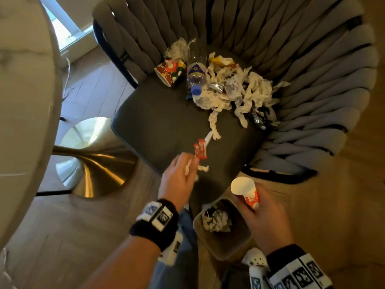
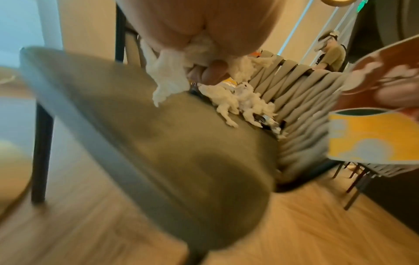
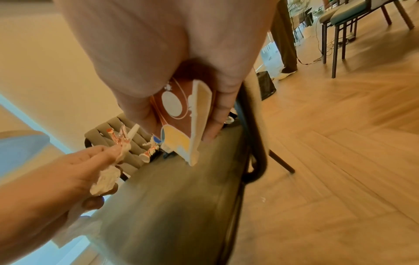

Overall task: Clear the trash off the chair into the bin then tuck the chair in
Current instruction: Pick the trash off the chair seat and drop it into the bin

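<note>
While blur smears both wrist views, the left hand (image 1: 179, 180) pinches tissue (image 2: 167, 78) and a wrapper (image 1: 200, 150), the right hand (image 1: 263, 217) grips a cup (image 1: 245, 191) over the head-only bin (image 1: 233, 250).

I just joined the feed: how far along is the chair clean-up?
Started, far from done. The bin already holds crumpled paper. In hand: the left hand pinches a red wrapper and tissue scraps, and the right hand grips a paper cup above the bin. Left: a bottle, another cup and the tissue pile on the chair, which isn't tucked in.
</note>
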Demonstrator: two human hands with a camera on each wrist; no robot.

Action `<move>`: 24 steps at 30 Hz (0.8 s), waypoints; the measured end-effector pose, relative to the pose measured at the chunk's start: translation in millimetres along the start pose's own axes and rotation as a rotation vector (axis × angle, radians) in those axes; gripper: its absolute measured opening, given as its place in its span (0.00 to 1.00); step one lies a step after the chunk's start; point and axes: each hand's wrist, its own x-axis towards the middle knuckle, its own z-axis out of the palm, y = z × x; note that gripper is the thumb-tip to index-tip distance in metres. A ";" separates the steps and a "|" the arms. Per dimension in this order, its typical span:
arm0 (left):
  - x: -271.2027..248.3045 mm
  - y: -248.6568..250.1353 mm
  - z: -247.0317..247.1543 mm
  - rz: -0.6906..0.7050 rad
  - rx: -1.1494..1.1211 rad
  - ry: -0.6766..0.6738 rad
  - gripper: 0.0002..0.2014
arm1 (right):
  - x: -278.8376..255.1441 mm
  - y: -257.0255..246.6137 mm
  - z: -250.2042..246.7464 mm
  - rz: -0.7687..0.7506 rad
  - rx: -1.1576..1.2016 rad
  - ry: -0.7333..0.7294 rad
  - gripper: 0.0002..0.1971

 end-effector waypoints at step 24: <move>-130.9 -118.1 185.9 -0.633 -0.027 -0.302 0.19 | 22.1 152.4 100.7 0.142 -0.043 -0.223 0.29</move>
